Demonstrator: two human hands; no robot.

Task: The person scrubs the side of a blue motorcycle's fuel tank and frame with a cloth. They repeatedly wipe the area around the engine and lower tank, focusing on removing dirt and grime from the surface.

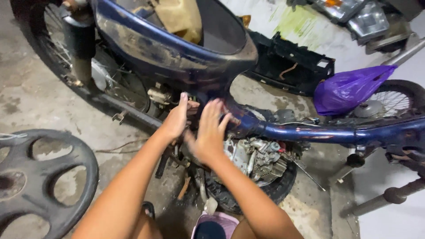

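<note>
Head view shows my left hand (pixel 176 118) and my right hand (pixel 210 132) on a blue motorbike frame (pixel 283 130), just above the engine (pixel 259 159). Both hands are open with fingers spread, holding nothing. A purple bag (pixel 347 88) sits farther along the frame. A black wheel (pixel 42 177) lies on the floor to my left.

Both arms reach forward — left hand (pixel 177 117) and right hand (pixel 209 132) open-fingered.

Single head camera, looking steeply down, close over blue motorbike frame (pixel 310 131); tilt seemingly rolled sideways.
</note>
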